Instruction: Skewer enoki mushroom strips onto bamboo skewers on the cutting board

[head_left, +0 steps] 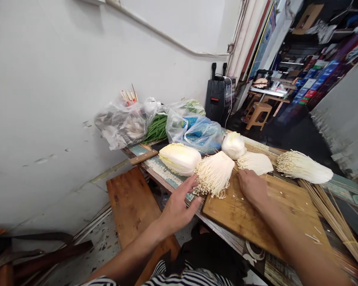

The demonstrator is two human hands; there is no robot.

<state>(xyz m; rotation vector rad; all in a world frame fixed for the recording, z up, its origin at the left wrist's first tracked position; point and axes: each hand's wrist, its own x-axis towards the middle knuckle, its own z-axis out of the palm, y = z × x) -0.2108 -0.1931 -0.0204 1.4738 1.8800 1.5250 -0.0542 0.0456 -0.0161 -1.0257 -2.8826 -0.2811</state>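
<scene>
My left hand (180, 204) is open, its fingers apart beside a spread bunch of enoki mushrooms (216, 173) at the board's left end. Over the wooden cutting board (274, 222) is my right hand (253, 186), knuckles up, near a smaller enoki bunch (255, 163); its fingertips are hidden, so what it may hold cannot be made out. A long napa cabbage (180, 159) lies left of the spread bunch, and a rounder white cabbage (233, 145) sits behind it. Another enoki bunch (304, 167) rests at the right.
Plastic bags (193, 131) and green stalks (156, 128) line the table's back left. A knife handle (143, 157) juts over the left edge. Bamboo skewers (335, 218) lie right of the board. A wooden bench (134, 206) stands below, and a black speaker (219, 97) behind.
</scene>
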